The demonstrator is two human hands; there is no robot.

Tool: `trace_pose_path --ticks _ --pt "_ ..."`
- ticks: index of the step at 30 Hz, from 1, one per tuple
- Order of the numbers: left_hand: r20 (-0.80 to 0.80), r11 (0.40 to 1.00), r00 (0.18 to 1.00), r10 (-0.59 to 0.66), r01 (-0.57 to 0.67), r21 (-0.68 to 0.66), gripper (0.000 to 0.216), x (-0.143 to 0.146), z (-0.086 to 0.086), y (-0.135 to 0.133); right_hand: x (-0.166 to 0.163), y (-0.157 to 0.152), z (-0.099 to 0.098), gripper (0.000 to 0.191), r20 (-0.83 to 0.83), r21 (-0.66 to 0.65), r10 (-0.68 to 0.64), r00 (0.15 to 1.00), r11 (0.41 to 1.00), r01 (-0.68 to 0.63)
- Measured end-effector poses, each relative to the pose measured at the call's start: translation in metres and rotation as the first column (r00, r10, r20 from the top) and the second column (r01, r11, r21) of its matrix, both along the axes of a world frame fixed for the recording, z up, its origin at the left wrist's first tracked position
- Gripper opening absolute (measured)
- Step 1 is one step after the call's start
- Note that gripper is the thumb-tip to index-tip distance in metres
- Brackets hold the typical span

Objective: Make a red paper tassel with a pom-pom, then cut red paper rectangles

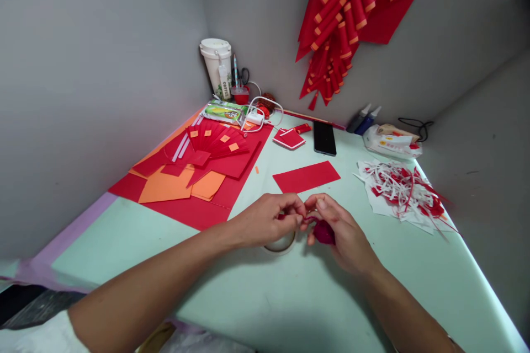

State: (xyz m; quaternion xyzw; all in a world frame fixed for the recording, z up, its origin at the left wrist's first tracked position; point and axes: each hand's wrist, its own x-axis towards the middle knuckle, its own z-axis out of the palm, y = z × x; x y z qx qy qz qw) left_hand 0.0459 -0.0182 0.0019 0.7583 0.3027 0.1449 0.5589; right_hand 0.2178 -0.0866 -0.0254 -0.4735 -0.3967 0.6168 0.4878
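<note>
My right hand (339, 229) curls around a small dark-red oval bundle (324, 233), its exact kind unclear. From it a thin dark-red strand (308, 219) runs across to my left hand (287, 218), whose fingertips pinch together on it. The fingertips of both hands nearly meet above the table. Below my left hand a roll of tape (278, 252) lies flat, partly hidden by the hand. Just beyond both hands is a red paper rectangle (307, 176).
Red and orange paper pieces (165, 185) cover the left side. A black phone (324, 139), white cable (265, 100) and lidded cup (216, 66) stand or lie farther back. Shredded paper (406, 190) is at right. Red paper firecrackers (343, 16) hang on the wall.
</note>
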Motion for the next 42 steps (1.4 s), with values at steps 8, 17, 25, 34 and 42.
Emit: trace_pose_path --ticks 8,17,25,34,42 --pt "0.017 0.992 0.994 0.112 -0.111 -0.068 0.014 0.001 -0.007 0.001 0.001 0.002 0.003 0.028 -0.135 -0.093 0.063 0.989 0.993 -0.076" --pt "0.119 0.932 0.956 0.268 -0.227 -0.281 0.012 -0.007 -0.016 0.015 0.014 0.011 -0.008 0.037 0.314 -0.099 0.07 0.947 0.994 -0.04" --pt "0.102 0.877 0.909 0.403 -0.353 -0.325 0.01 -0.012 -0.015 0.029 0.025 0.048 -0.029 0.026 0.844 0.35 -0.219 0.49 0.917 -0.192" --pt "0.038 0.873 0.903 0.429 -0.403 -0.274 0.006 -0.011 0.013 0.029 0.01 0.046 -0.007 0.036 0.742 0.437 -0.269 0.613 0.889 -0.138" --pt "0.028 0.843 0.904 0.426 -0.385 -0.375 0.009 -0.022 0.01 0.014 -0.026 0.032 -0.003 0.028 0.542 0.318 -0.154 0.826 0.947 -0.032"
